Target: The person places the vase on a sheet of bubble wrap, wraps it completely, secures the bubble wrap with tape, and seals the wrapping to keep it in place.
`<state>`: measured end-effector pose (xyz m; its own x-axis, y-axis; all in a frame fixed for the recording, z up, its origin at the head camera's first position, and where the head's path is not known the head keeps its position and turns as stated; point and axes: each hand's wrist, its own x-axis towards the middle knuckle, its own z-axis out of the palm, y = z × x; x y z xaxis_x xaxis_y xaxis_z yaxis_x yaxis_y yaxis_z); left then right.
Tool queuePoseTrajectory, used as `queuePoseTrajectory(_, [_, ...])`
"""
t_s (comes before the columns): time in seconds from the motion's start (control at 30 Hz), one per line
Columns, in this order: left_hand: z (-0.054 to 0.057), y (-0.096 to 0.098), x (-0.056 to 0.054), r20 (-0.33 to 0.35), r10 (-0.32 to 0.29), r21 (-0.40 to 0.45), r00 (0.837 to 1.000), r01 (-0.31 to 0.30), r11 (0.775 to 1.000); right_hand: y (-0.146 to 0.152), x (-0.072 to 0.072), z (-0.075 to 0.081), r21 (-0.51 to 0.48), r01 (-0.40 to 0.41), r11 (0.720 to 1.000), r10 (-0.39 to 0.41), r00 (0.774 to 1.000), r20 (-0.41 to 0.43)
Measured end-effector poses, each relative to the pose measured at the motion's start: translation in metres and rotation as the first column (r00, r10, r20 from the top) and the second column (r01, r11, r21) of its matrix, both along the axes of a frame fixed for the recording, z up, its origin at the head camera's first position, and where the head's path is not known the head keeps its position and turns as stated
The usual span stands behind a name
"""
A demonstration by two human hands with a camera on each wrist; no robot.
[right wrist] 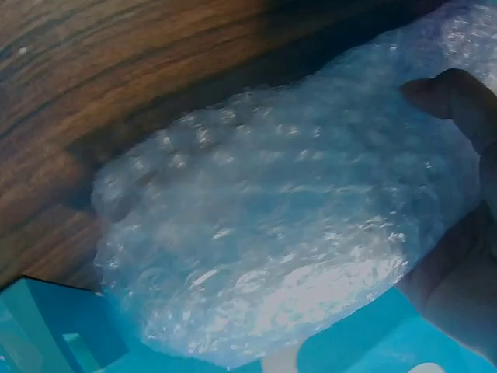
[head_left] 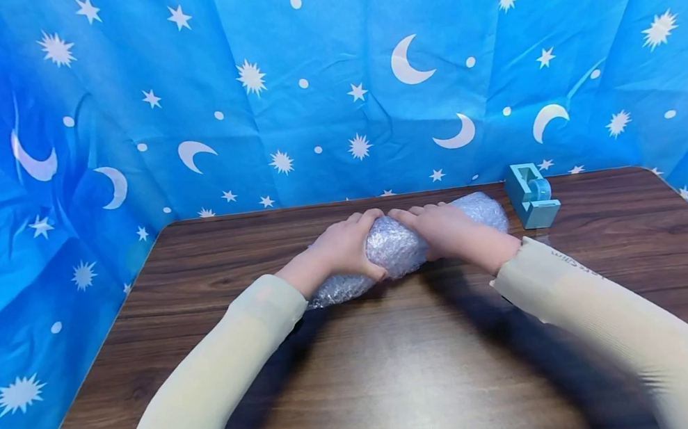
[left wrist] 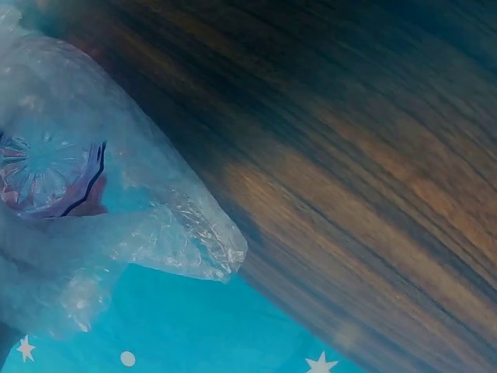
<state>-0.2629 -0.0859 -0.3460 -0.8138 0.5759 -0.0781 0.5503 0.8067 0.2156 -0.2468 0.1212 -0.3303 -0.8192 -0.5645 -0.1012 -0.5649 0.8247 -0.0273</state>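
A long roll of bubble wrap (head_left: 394,245) lies slantwise near the back of the table, its right end farther back. My left hand (head_left: 343,244) grips it left of the middle, thumb on the near side. Just to the right, my right hand (head_left: 450,230) curls over it too. The left wrist view looks into the loose, open left end, where a clear round object with a ridged, star-like base (left wrist: 45,167) shows inside; the wrap hides the rest. Toward the right end, the bubble wrap (right wrist: 256,210) bulges past the thumb in the right wrist view.
A teal tape dispenser (head_left: 531,202) with a roll of tape stands just right of the bundle, close to the table's back edge. Behind the dark wood table (head_left: 399,376) hangs a blue cloth (head_left: 313,43) with white moons and stars, also along the left side.
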Motion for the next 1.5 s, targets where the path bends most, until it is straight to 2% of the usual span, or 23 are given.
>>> queuePoseTrajectory(0.17, [-0.002,0.001,-0.005,0.031,-0.013,0.016,0.999,0.012,1.0,0.004,-0.002,-0.005,-0.051,0.003,0.999,-0.001,0.999,0.037])
queuePoseTrajectory(0.4, [0.002,-0.005,-0.008,0.157,0.0,0.06,0.988,-0.01,0.998,0.002,-0.008,-0.002,-0.084,0.022,0.996,-0.01,0.99,0.141])
queuePoseTrajectory(0.5, [0.004,-0.008,-0.008,0.228,-0.001,0.072,0.974,-0.015,0.997,0.0,-0.011,-0.002,-0.097,0.042,0.994,-0.021,0.977,0.212])
queuePoseTrajectory(0.67, [0.011,-0.007,-0.003,0.351,0.01,0.056,0.936,-0.031,0.998,0.0,-0.012,-0.006,-0.102,0.088,0.991,-0.051,0.944,0.326])
queuePoseTrajectory(0.73, [0.014,-0.003,0.0,0.348,0.012,0.03,0.938,-0.024,0.999,0.002,-0.011,-0.009,-0.115,0.097,0.989,-0.053,0.938,0.343])
queuePoseTrajectory(0.83, [0.018,0.004,0.009,0.261,0.016,-0.026,0.965,-0.01,1.0,0.006,-0.01,-0.013,-0.151,0.093,0.984,-0.037,0.941,0.337])
queuePoseTrajectory(0.93, [0.017,0.009,0.02,0.095,0.007,-0.093,0.995,0.002,0.996,0.008,-0.011,-0.015,-0.177,0.088,0.98,-0.025,0.942,0.333])
queuePoseTrajectory(1.0, [0.013,0.009,0.027,-0.035,-0.004,-0.122,0.999,0.0,0.993,0.008,-0.013,-0.014,-0.18,0.099,0.979,-0.032,0.939,0.344])
queuePoseTrajectory(1.03, [0.01,0.008,0.03,-0.102,-0.013,-0.129,0.995,-0.001,0.992,0.007,-0.014,-0.013,-0.18,0.109,0.978,-0.04,0.935,0.353])
queuePoseTrajectory(1.1, [0.002,0.005,0.036,-0.226,-0.036,-0.121,0.974,0.008,0.993,0.006,-0.015,-0.012,-0.176,0.124,0.977,-0.05,0.927,0.371])
queuePoseTrajectory(1.17, [-0.008,0.001,0.041,-0.338,-0.064,-0.111,0.939,0.028,0.993,0.005,-0.017,-0.012,-0.173,0.14,0.975,-0.063,0.918,0.391])
queuePoseTrajectory(1.3, [-0.022,-0.006,0.046,-0.528,-0.129,-0.152,0.839,0.056,0.987,0.003,-0.019,-0.012,-0.169,0.156,0.973,-0.072,0.905,0.419])
queuePoseTrajectory(1.37, [-0.025,-0.008,0.046,-0.579,-0.148,-0.182,0.802,0.05,0.982,0.002,-0.02,-0.011,-0.172,0.167,0.971,-0.077,0.896,0.437])
queuePoseTrajectory(1.43, [-0.025,-0.008,0.045,-0.608,-0.164,-0.196,0.777,0.054,0.979,0.002,-0.021,-0.01,-0.172,0.178,0.969,-0.083,0.889,0.45])
queuePoseTrajectory(1.5, [-0.023,-0.008,0.044,-0.602,-0.166,-0.185,0.781,0.066,0.98,0.003,-0.022,-0.009,-0.178,0.191,0.965,-0.089,0.883,0.46])
